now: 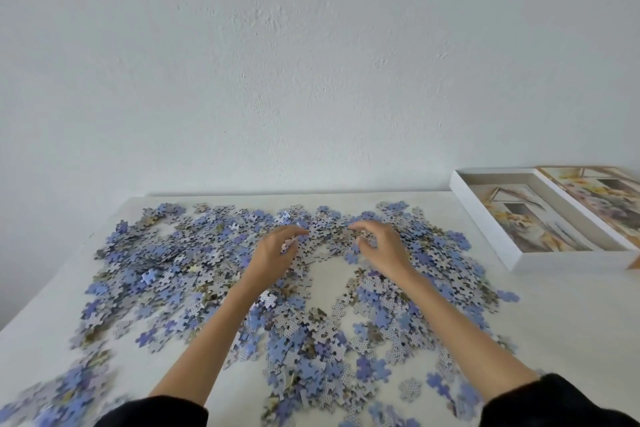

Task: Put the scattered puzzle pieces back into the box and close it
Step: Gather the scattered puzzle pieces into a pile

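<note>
Puzzle pieces (pixel 173 253), mostly blue, lay strewn over the white counter (pixel 571 315) below a plain white wall (pixel 311 62). The open box (pixel 568 262) sat far right, its lid (pixel 606 198) alongside. Left hand (pixel 277 250) and right hand (pixel 381 246) each clutched pieces mid-heap.

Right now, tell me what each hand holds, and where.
Cannot be told: left hand and right hand curl fingers into the puzzle pieces, none clearly lifted.
</note>
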